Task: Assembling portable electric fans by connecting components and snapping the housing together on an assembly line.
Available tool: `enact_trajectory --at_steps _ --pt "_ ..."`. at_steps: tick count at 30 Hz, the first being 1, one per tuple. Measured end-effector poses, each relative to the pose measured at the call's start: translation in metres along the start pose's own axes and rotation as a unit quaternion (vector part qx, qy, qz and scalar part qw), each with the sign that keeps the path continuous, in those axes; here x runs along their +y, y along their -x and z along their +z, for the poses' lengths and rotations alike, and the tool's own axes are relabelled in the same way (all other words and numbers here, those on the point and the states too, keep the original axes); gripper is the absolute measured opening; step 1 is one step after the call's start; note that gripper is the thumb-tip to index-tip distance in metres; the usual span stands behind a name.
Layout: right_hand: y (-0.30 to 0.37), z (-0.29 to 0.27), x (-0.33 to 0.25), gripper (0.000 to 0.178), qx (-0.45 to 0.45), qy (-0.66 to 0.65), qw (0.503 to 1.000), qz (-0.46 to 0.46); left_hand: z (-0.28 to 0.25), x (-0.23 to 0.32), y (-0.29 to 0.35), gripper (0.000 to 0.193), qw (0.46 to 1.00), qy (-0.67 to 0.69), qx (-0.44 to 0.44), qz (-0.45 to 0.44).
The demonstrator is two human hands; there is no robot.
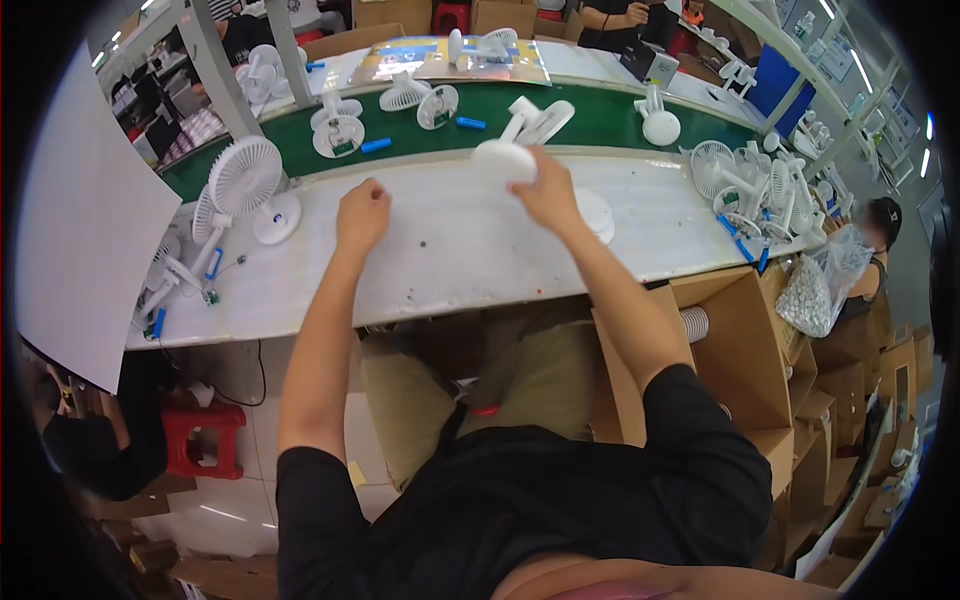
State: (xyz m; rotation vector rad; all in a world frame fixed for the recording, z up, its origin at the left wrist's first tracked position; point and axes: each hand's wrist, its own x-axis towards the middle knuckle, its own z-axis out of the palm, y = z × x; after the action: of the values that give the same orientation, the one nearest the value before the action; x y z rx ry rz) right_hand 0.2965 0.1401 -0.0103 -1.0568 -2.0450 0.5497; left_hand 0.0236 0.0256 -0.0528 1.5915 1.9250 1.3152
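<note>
My right hand grips a small white desk fan by the edge of its round base, lifted over the far side of the white worktable. The fan is tilted, its head pointing toward the green conveyor. My left hand is held over the table to the left, fingers curled closed; whatever may be inside them is hidden. Beside my right wrist lies a white round disc, partly covered by the forearm. An upright white fan stands left of my left hand.
Across the green conveyor belt lie several fan parts with blue cylinders. A pile of fans crowds the table's right end. Open cardboard boxes stand at my right, below the table edge. A red stool is on the floor left.
</note>
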Motion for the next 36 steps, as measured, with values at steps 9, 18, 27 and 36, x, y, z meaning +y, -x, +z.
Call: enact_trajectory --at_steps 9,18,27,36 --pt "-0.137 -0.005 0.098 0.051 0.114 0.332 0.927 0.132 0.006 -0.070 -0.009 0.012 0.923 -0.355 0.147 -0.022" --pt "-0.200 0.117 0.018 0.037 -0.094 0.305 0.933 -0.168 -0.005 -0.047 0.004 0.014 0.925 -0.349 0.131 -0.076" --pt "-0.214 0.094 0.020 0.021 -0.184 0.053 0.979 -0.062 -0.008 -0.044 0.000 0.014 0.924 -0.355 0.120 -0.078" --pt "-0.079 -0.008 -0.074 0.020 -0.123 -0.187 0.974 0.035 -0.027 -0.040 0.010 0.015 0.970 -0.209 0.095 -0.075"
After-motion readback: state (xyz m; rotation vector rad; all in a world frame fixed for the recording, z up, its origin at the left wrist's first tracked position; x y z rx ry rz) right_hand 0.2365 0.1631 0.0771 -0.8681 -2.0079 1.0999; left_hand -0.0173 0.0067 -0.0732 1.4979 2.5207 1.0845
